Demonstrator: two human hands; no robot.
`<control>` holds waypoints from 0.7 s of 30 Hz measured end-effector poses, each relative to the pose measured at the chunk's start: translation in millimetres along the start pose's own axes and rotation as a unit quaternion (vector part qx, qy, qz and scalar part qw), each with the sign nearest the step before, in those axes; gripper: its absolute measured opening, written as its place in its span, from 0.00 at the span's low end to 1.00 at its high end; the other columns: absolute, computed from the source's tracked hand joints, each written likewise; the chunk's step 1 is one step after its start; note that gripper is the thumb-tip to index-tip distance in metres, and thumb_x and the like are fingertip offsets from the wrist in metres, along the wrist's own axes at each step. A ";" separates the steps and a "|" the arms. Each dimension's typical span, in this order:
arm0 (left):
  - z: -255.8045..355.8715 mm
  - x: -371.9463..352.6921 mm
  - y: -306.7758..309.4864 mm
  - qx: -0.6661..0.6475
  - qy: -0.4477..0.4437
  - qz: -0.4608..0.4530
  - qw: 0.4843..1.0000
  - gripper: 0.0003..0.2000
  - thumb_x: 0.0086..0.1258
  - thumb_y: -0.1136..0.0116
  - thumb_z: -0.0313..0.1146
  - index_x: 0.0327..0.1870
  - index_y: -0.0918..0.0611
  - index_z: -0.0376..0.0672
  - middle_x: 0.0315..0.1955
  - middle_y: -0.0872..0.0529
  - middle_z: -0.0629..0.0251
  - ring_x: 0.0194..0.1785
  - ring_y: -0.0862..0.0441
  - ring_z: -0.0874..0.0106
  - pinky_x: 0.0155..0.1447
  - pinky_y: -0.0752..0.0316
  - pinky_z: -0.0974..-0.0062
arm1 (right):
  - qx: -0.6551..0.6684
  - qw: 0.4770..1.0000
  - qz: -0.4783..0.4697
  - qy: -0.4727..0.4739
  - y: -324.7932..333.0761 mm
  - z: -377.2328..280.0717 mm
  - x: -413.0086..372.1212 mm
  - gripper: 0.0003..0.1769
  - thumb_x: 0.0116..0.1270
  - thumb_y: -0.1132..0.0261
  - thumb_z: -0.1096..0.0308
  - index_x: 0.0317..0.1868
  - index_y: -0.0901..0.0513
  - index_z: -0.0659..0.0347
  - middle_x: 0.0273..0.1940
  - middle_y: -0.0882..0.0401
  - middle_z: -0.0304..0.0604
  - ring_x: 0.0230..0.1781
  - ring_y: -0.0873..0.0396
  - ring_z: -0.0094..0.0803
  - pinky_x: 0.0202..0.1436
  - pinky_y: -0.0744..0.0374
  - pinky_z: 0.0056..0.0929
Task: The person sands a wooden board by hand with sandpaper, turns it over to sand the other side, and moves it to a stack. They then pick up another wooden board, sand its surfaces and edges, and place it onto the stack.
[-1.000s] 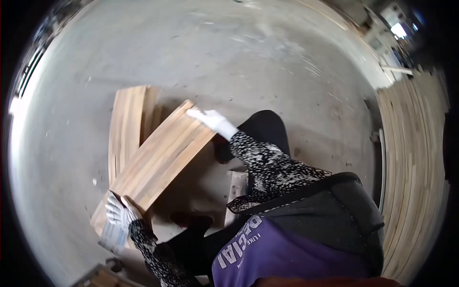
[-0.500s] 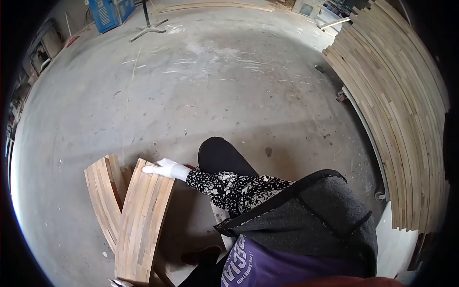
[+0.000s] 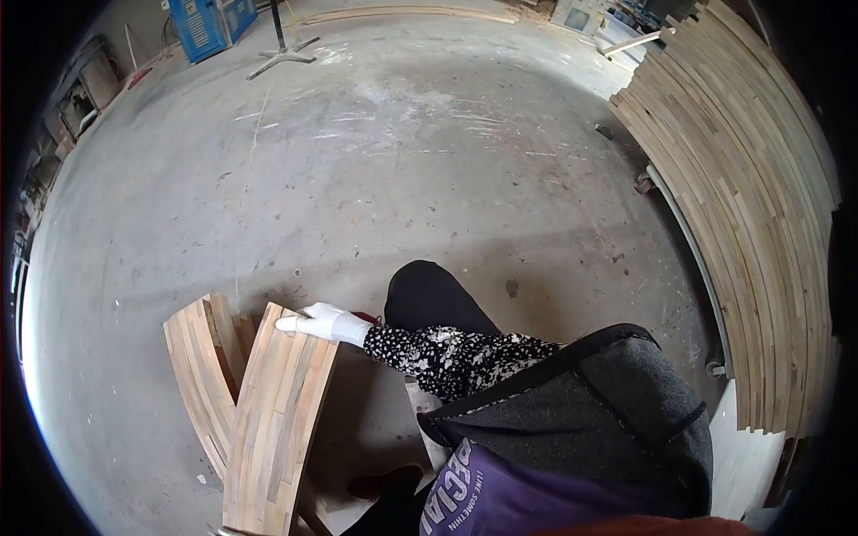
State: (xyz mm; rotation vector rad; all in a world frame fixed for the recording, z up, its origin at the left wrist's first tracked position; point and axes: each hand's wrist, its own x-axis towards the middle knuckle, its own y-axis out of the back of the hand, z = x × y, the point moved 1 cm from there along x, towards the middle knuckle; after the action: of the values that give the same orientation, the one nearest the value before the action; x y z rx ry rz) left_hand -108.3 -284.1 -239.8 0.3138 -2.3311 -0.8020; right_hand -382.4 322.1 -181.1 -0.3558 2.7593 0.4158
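My right hand (image 3: 323, 323), in a white glove, grips the top end of a curved panel of glued wooden strips (image 3: 275, 420), its fingers over the edge. Only a sliver of my left hand (image 3: 227, 531), also gloved, shows at the bottom frame edge by the panel's lower end; its grip is hidden. A second curved wooden panel (image 3: 198, 357) lies to the left, partly behind the first, and the two cross in a V shape. More wood shows between their upper ends.
A large stack of long wood strips (image 3: 733, 205) rests on a wheeled cart at right. My knee (image 3: 433, 299) is beside my right arm. A blue cabinet (image 3: 195, 29) and a metal stand base (image 3: 281, 58) are at the back left, on the concrete floor (image 3: 384, 179).
The whole view has shifted a little, so the panels, floor marks and my right arm appear slightly lower and further right. Less of my left hand shows. My right hand keeps its grip.
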 end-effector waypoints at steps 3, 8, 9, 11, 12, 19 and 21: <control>58.3 41.3 54.0 -0.071 -0.014 -0.344 0.936 0.27 0.73 0.70 0.57 0.72 0.45 0.63 0.72 0.46 0.72 0.70 0.43 0.61 0.67 0.49 0.50 | 0.009 1.000 0.005 0.006 -2.0 5.3 3.0 0.41 0.54 0.47 0.27 0.44 0.15 0.59 0.45 0.19 0.56 0.49 0.22 0.45 0.54 0.27 0.35; 159.9 24.3 247.8 -0.158 -0.096 -0.265 0.946 0.27 0.74 0.71 0.55 0.72 0.46 0.60 0.73 0.51 0.68 0.71 0.47 0.55 0.70 0.55 0.52 | 0.018 1.000 -0.010 -0.004 5.3 -8.0 -10.0 0.43 0.54 0.47 0.26 0.46 0.16 0.59 0.45 0.19 0.56 0.49 0.22 0.45 0.54 0.28 0.35; 173.5 14.1 265.6 -0.214 -0.116 -0.236 0.941 0.28 0.73 0.71 0.56 0.72 0.45 0.60 0.73 0.51 0.66 0.72 0.49 0.54 0.71 0.57 0.52 | 0.019 1.000 -0.013 0.000 3.8 -8.6 -11.0 0.43 0.54 0.47 0.26 0.46 0.16 0.59 0.45 0.19 0.56 0.49 0.22 0.45 0.54 0.28 0.35; 191.4 -18.4 302.6 -0.257 -0.126 -0.193 0.938 0.28 0.73 0.70 0.56 0.72 0.45 0.59 0.73 0.50 0.65 0.71 0.49 0.54 0.71 0.58 0.52 | 0.027 1.000 -0.011 -0.003 1.6 -1.9 -7.2 0.42 0.53 0.48 0.26 0.46 0.16 0.58 0.45 0.19 0.56 0.50 0.22 0.45 0.55 0.28 0.35; 195.3 -25.0 311.9 -0.300 -0.140 -0.149 0.932 0.28 0.73 0.70 0.56 0.72 0.44 0.58 0.73 0.50 0.65 0.71 0.48 0.54 0.71 0.59 0.52 | 0.030 1.000 -0.010 -0.003 0.8 -0.5 -2.8 0.42 0.53 0.48 0.26 0.46 0.16 0.58 0.45 0.19 0.55 0.51 0.22 0.45 0.56 0.29 0.35; 49.6 -46.4 148.5 -0.170 0.152 -0.335 0.914 0.30 0.72 0.71 0.59 0.72 0.44 0.57 0.69 0.41 0.61 0.69 0.43 0.55 0.67 0.46 0.49 | 0.029 0.999 -0.024 -0.007 4.6 -5.7 -3.9 0.41 0.54 0.45 0.27 0.48 0.17 0.58 0.48 0.19 0.53 0.51 0.23 0.41 0.56 0.29 0.32; 14.8 -47.8 130.3 -0.199 0.212 -0.373 0.881 0.31 0.71 0.70 0.61 0.71 0.44 0.59 0.68 0.39 0.59 0.69 0.43 0.53 0.65 0.43 0.47 | 0.041 0.999 -0.033 -0.012 1.5 -2.1 -5.6 0.41 0.54 0.43 0.29 0.50 0.18 0.59 0.48 0.20 0.52 0.51 0.23 0.39 0.56 0.29 0.31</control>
State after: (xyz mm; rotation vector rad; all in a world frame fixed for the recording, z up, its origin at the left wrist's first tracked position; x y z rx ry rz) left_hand -83.3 -155.4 -192.0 1.1151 -1.5521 -1.3787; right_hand -378.3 323.9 -176.8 -0.4157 2.7224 0.2882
